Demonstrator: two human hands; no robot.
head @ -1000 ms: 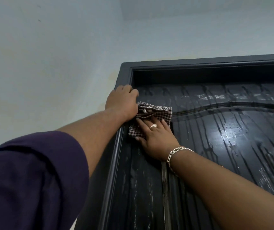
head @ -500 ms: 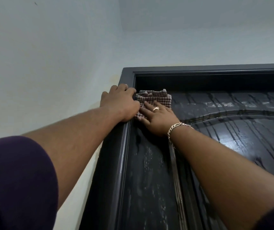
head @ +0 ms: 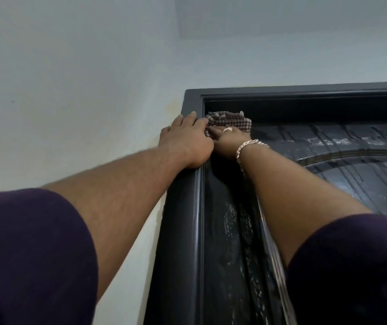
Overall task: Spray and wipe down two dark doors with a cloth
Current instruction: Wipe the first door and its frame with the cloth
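Fingers (head: 213,133) of the right hand (head: 228,143) lay flat on the cloth (head: 231,123), pressing it to the door (head: 328,160) at its top left corner, right under the frame (head: 183,207). A ring and bracelet showed on that hand. The left hand (head: 185,141) rested on the frame beside it, fingers relaxed, touching the cloth's edge. Both arms reached up, purple sleeves low in view.

Door (head: 351,174) cut off at right
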